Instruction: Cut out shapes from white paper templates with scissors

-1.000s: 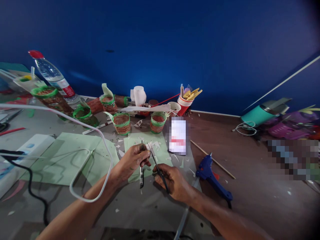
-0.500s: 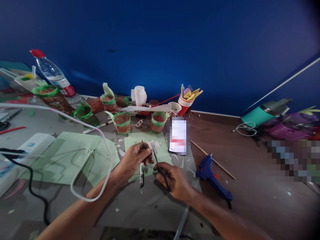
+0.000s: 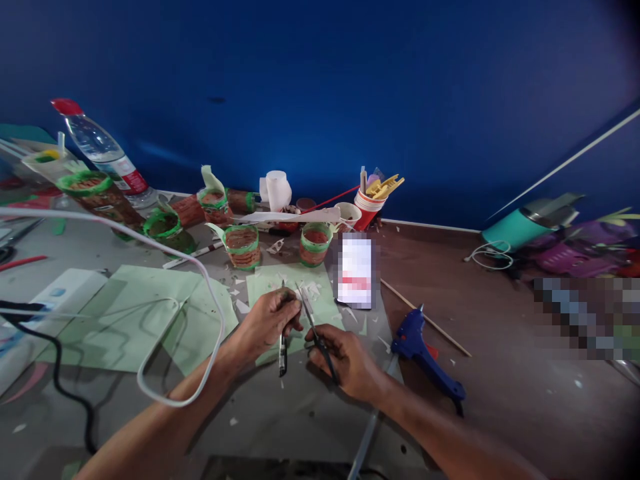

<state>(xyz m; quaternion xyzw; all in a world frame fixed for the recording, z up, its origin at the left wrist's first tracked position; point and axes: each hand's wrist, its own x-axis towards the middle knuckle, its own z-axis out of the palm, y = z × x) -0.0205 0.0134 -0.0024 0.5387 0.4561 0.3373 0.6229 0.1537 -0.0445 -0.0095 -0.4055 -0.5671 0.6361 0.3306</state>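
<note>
My right hand (image 3: 333,350) is closed round the dark handles of a pair of scissors (image 3: 307,308), whose blades point up and away towards my left hand. The fingers of my left hand (image 3: 283,312) are pinched together beside the blades; what they hold is too small to make out. Under and in front of my left hand lies a black and clear pen (image 3: 283,357). Beyond both hands, a pale green sheet (image 3: 273,277) carries small white paper scraps (image 3: 311,289). A phone with a lit, blurred screen (image 3: 356,270) is just right of the sheet.
Brown cups with green rims (image 3: 242,247) stand behind the hands. A blue glue gun (image 3: 425,353) and a thin wooden stick (image 3: 430,320) lie at right. A white cable (image 3: 216,313) loops over my left forearm. A bottle (image 3: 103,147) leans at back left, a teal tumbler (image 3: 520,227) at back right.
The white piece seen at my left fingertips half a second ago no longer shows clearly there. Both hands keep nearly the same place, and the view has shifted slightly.
</note>
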